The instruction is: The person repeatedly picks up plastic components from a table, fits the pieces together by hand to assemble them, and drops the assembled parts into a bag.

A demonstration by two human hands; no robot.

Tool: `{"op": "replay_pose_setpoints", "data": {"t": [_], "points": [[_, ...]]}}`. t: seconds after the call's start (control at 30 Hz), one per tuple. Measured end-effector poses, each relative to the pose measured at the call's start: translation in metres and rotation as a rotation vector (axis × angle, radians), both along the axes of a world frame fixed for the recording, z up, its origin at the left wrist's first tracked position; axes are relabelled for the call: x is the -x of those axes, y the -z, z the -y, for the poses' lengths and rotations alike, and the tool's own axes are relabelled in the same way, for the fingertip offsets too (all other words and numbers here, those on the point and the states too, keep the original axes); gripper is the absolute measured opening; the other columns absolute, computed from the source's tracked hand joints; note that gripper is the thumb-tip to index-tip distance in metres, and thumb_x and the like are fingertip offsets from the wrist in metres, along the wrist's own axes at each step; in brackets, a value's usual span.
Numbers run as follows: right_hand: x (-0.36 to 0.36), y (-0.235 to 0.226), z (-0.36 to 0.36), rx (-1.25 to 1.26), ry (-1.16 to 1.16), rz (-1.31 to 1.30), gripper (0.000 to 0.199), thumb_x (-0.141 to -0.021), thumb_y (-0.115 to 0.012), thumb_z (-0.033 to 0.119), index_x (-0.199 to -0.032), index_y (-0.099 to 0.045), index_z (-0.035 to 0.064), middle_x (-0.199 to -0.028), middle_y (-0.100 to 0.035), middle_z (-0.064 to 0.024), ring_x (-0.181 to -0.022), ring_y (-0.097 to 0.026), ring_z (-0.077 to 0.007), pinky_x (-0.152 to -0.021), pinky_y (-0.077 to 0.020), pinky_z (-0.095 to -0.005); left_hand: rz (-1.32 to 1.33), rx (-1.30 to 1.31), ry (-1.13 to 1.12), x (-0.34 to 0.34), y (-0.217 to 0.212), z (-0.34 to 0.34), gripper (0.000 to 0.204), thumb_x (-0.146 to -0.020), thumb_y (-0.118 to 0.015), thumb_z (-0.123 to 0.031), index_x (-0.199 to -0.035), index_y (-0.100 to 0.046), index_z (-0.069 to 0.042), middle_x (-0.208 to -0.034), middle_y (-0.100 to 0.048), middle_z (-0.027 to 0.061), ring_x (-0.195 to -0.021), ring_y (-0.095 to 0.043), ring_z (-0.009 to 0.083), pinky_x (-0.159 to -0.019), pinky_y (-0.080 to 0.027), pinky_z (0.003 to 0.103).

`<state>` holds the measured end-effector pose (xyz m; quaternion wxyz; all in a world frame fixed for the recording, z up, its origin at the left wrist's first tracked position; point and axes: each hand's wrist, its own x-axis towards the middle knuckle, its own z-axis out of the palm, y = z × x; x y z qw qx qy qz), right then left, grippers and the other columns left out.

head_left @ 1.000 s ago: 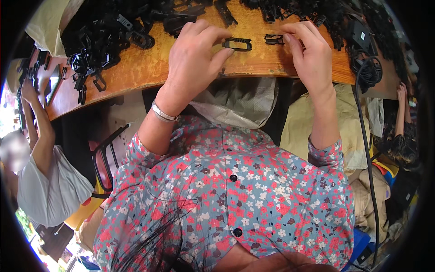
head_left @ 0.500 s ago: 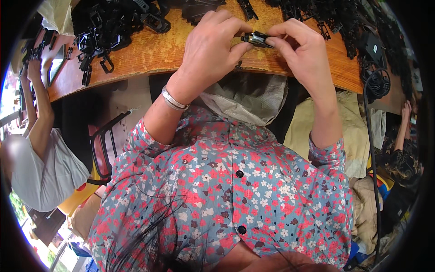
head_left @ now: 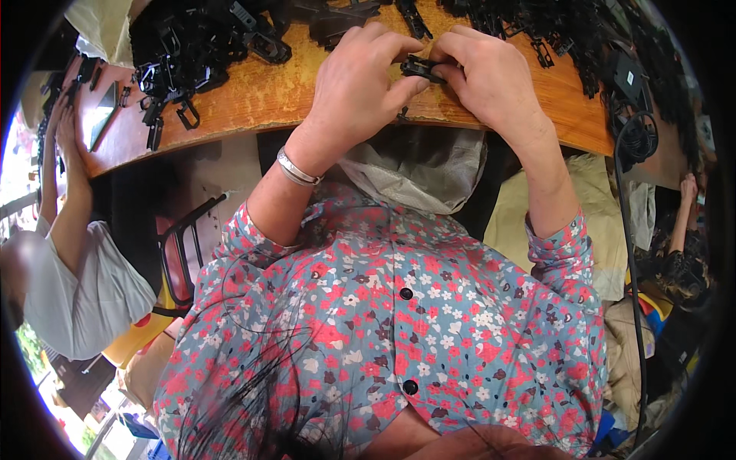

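Observation:
Between my two hands is a small black part (head_left: 418,67), narrow and slotted, held just above the wooden table (head_left: 284,88) near its front edge. My left hand (head_left: 366,73) pinches its left end between thumb and fingers. On its right end, the thumb and forefinger of my right hand (head_left: 488,80) are closed. My fingertips cover much of the part, so its exact kind does not show. Another long black part (head_left: 414,19) lies on the table just beyond my hands.
Black parts (head_left: 180,57) are heaped at the left, with a larger pile (head_left: 567,34) at the right. A whitish sack (head_left: 429,172) hangs below the table edge. At the right are a coiled black cable (head_left: 636,142) and a co-worker's hand (head_left: 688,188); another person's arm (head_left: 73,161) is at the left.
My right hand has moved a little left, closer to my left hand, and its fingers have curled in. The black part has turned and shifted slightly left between them.

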<state>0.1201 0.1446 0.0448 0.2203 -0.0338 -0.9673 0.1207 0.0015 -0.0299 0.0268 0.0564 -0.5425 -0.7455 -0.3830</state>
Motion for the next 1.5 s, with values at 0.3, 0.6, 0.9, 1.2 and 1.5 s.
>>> {"op": "replay_pose_setpoints", "data": {"t": [0.3,0.6,0.9,1.2,1.5], "points": [[-0.028,0.011,0.02,0.326,-0.006,-0.282,0.012,-0.09,-0.075,0.008,-0.101,-0.07,0.0055,-0.087,-0.07,-0.01,-0.076,-0.071,-0.0294,-0.065,-0.056,-0.0373,0.649,0.182,0.089,-0.006,-0.022,0.004,0.02,-0.1,-0.075,-0.017,-0.108,-0.073,0.001,-0.089,-0.069,0.0038,-0.08,-0.064,0.0084,-0.069,-0.052,0.026],[-0.062,0.011,0.008,1.581,-0.167,0.198,0.03,-0.11,-0.061,0.022,-0.121,-0.068,-0.0047,-0.095,-0.077,-0.013,-0.07,-0.075,-0.0155,-0.064,-0.06,-0.025,0.093,0.161,0.345,-0.01,-0.043,0.006,0.018,-0.094,-0.077,-0.012,-0.108,-0.075,-0.002,-0.09,-0.07,0.0065,-0.083,-0.067,0.014,-0.074,-0.053,0.028],[-0.083,0.036,0.033,1.904,-0.229,0.04,0.03,-0.11,-0.06,0.018,-0.127,-0.067,-0.0054,-0.082,-0.073,-0.008,-0.067,-0.073,-0.0144,-0.089,-0.0625,-0.0324,-0.08,0.218,0.113,0.031,-0.045,-0.026,0.028,-0.098,-0.072,-0.027,-0.106,-0.071,0.0,-0.09,-0.075,0.0147,-0.082,-0.073,0.0288,-0.073,-0.056,0.04],[-0.089,0.047,0.052,1.86,-0.252,0.128,0.03,-0.109,-0.064,0.02,-0.126,-0.069,-0.0049,-0.087,-0.075,-0.0094,-0.074,-0.074,-0.0138,-0.075,-0.0622,-0.0267,-0.371,0.323,-0.186,0.03,-0.031,-0.06,0.033,-0.096,-0.071,-0.034,-0.09,-0.066,-0.002,-0.087,-0.073,0.019,-0.084,-0.072,0.0405,-0.073,-0.057,0.05],[-0.078,0.039,0.051,1.952,-0.182,-0.095,0.031,-0.107,-0.064,0.015,-0.132,-0.067,-0.0031,-0.107,-0.078,-0.0155,-0.08,-0.075,-0.0147,-0.072,-0.0621,-0.0269,0.036,0.162,-0.095,0.026,-0.028,-0.03,0.03,-0.091,-0.076,-0.014,-0.116,-0.07,0.0,-0.089,-0.075,0.0125,-0.079,-0.074,0.0251,-0.073,-0.059,0.035]]}}
